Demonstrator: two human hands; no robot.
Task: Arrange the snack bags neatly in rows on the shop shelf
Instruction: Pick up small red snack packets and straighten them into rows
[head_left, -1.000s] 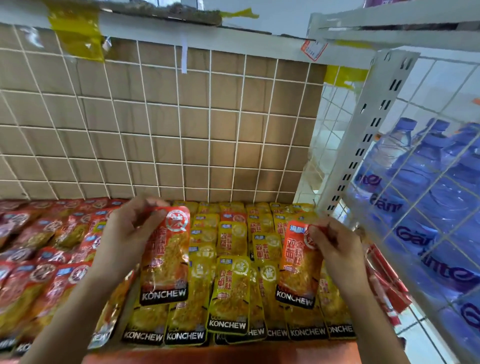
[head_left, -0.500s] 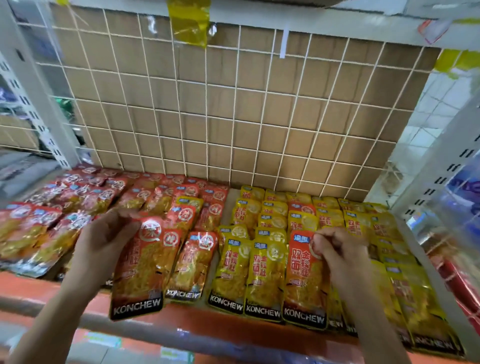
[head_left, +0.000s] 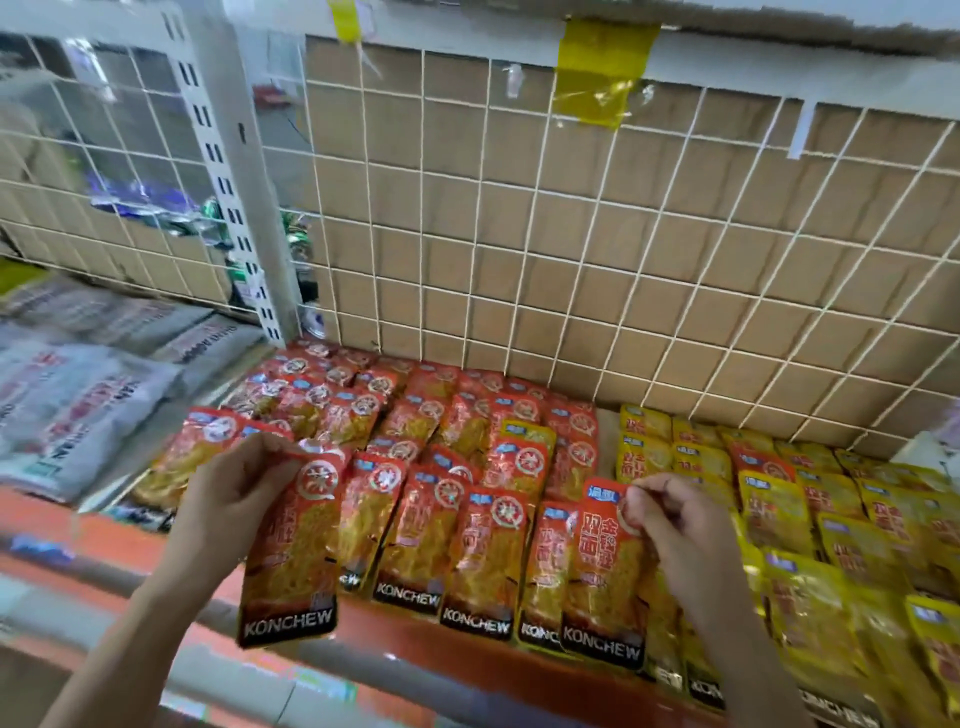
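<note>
Left hand (head_left: 234, 499) pinches a crinkly red foil bag (head_left: 293, 561) over the shelf's (head_left: 395, 631) front edge, right hand (head_left: 670, 525) pinches a second bag (head_left: 602, 577) there. So two held. Behind them, flat glossy red bags (head_left: 467, 431) overlap, yellow bags (head_left: 774, 514) rightward, wire grid (head_left: 571, 260) at the back.

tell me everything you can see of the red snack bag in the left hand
The red snack bag is a glossy foil pouch with a white round emblem near the top, yellow strands showing through its middle and a black bottom band reading KONCHEW. The left hand pinches its top left corner, so it hangs nearly upright, slightly tilted, its bottom past the orange shelf edge, in front of the red rows. Whether it touches the bags behind is unclear.
</note>
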